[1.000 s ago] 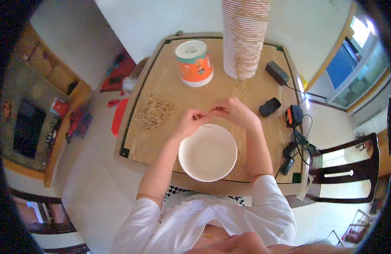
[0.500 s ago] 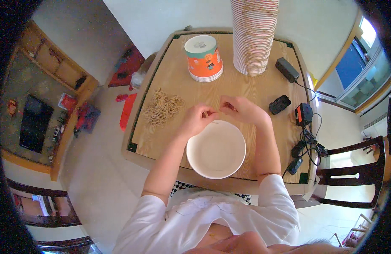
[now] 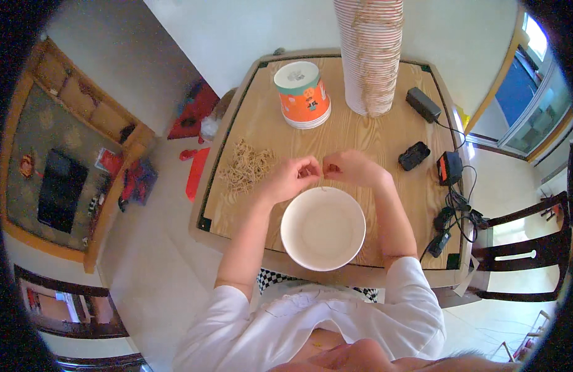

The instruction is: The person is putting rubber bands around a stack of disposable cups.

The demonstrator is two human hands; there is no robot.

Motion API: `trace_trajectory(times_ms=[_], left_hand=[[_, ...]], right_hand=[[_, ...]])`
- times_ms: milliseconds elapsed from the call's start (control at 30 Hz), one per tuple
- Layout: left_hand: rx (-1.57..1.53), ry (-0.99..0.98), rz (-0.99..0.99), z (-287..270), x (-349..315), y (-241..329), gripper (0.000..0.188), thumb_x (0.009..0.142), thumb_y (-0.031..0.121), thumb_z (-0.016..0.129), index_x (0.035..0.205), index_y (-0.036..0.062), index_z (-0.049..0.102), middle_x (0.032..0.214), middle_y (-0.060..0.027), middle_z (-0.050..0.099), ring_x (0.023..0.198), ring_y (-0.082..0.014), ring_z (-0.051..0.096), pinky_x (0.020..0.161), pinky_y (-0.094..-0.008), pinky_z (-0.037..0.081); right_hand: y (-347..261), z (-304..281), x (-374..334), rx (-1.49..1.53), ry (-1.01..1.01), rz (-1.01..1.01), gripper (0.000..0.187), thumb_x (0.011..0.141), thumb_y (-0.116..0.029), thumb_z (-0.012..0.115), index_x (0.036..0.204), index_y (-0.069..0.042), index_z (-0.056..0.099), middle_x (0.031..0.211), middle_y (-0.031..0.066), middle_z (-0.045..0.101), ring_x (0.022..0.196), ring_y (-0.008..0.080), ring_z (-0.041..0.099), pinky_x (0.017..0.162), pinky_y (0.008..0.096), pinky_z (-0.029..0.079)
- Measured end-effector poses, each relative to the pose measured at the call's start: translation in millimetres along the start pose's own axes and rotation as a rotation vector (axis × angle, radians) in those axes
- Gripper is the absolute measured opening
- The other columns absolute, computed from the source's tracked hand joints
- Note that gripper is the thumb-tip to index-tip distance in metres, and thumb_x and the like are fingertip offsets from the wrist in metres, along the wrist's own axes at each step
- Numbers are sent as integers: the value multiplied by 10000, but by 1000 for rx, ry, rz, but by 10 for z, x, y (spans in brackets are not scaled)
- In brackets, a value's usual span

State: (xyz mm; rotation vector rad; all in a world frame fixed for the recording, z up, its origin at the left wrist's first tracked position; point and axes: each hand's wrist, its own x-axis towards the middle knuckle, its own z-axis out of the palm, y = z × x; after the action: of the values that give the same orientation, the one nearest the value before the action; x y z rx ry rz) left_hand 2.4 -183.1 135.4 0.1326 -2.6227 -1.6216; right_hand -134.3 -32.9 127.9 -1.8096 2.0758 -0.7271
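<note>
A white paper bucket (image 3: 323,230) stands mouth up at the table's near edge, its inside bare. Just beyond its far rim, my left hand (image 3: 300,173) and my right hand (image 3: 348,168) nearly meet, fingers curled in a pinch. A thin tan strand (image 3: 324,184) shows between the fingertips by the rim; most of it is hidden. Left of my left hand lies a tangled heap of tan strands (image 3: 248,166). Behind my hands, several nested orange and green paper buckets (image 3: 304,102) stand upside down. A tall nested stack of white buckets (image 3: 367,62) has tan strands down its side.
On the table's right lie a black power adapter (image 3: 423,105), an open black case (image 3: 414,156), an orange-and-black device (image 3: 449,168) and tangled black cables (image 3: 455,214). A dark wooden chair (image 3: 522,254) stands to the right. A wall (image 3: 249,25) rises behind the table.
My hands have drawn closer together beyond the bucket's rim. The whole view has shifted slightly; the bucket and the things on the table keep their places.
</note>
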Motion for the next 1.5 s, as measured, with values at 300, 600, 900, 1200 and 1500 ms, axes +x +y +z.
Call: trace_trajectory(times_ms=[300, 600, 900, 1200, 1500], left_hand=[[40, 37, 280, 88, 50, -443, 178, 720, -66, 621, 796, 75, 699, 863, -50, 567, 862, -168, 567, 750, -262, 464], [188, -110, 98, 83, 99, -408, 117, 777, 24, 654, 892, 42, 666, 878, -54, 624, 848, -161, 598, 762, -298, 493], [-655, 57, -249, 327, -66, -369, 111, 859, 166, 574, 868, 55, 587, 776, -15, 599, 692, -101, 564, 619, -235, 462], [-1055, 160, -441, 479, -56, -612, 161, 852, 233, 583, 840, 73, 599, 765, -24, 597, 665, -101, 555, 593, -246, 462], [-1022, 285, -448, 526, -225, -208, 272, 865, 214, 579, 1049, 19, 626, 811, -17, 628, 676, -102, 574, 623, -240, 479]], right_hand=[[77, 102, 11, 48, 26, 33, 151, 772, -174, 610, 849, -47, 631, 807, 152, 628, 769, 326, 599, 670, 413, 463], [-7, 70, -24, 78, 47, 123, 131, 775, -154, 593, 821, -36, 626, 791, 154, 628, 759, 323, 604, 669, 412, 465], [-68, -53, -74, 120, -7, 33, 149, 779, -166, 609, 837, -29, 620, 826, 140, 635, 778, 306, 609, 690, 392, 472], [-94, -15, -105, 104, 9, 15, 146, 780, -166, 611, 842, -34, 631, 822, 133, 639, 770, 303, 612, 686, 386, 477], [-231, -147, -166, -15, 4, 170, 162, 769, -192, 618, 796, -32, 620, 760, 134, 628, 730, 309, 608, 634, 386, 468]])
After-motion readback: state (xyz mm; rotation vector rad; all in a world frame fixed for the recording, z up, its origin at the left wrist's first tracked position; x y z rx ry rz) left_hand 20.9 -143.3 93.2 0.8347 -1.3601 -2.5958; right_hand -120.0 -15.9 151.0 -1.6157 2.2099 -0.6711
